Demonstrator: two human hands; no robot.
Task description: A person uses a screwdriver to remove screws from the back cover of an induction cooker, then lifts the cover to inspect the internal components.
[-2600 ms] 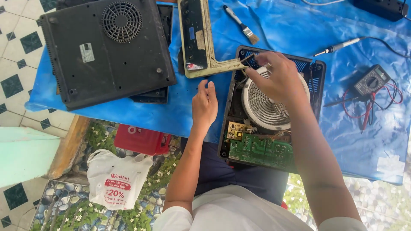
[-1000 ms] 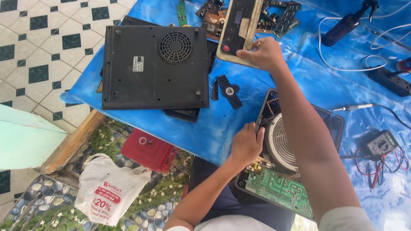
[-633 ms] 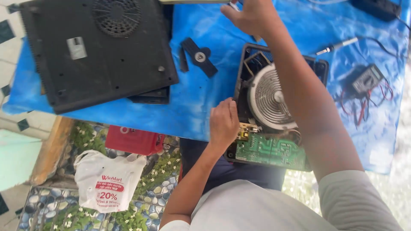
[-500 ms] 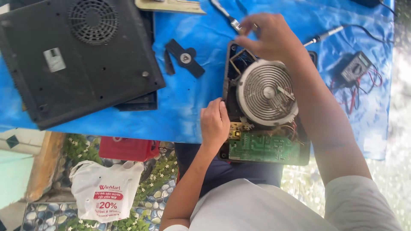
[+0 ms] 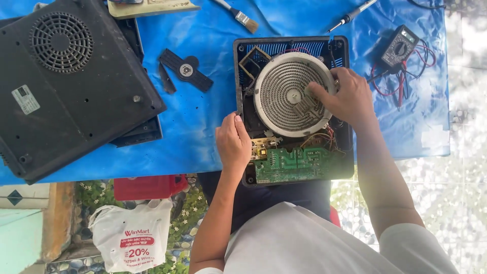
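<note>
An opened black cooker base [image 5: 237, 76] lies on a blue sheet [image 5: 203, 132]. Inside it are a round grey spiral heating element [image 5: 276, 91] and a green circuit board [image 5: 294, 165]. My left hand [image 5: 233, 144] grips the base's left edge beside the board. My right hand [image 5: 345, 96] rests on the right side of the element. Its fingertips pinch a small ribbed grey piece [image 5: 303, 105] against the coil.
A large black cooker cover [image 5: 71, 86] with a fan grille lies at the left. A black cross-shaped part [image 5: 185, 70], a brush [image 5: 238, 15], a soldering iron [image 5: 350, 15] and a multimeter [image 5: 401, 46] lie around the base. A red box [image 5: 144, 186] and white bag [image 5: 132, 238] sit below.
My right hand came back from the far panel at the top and now sits on the heating element with a small grey piece. My left hand stayed at the base's left edge.
</note>
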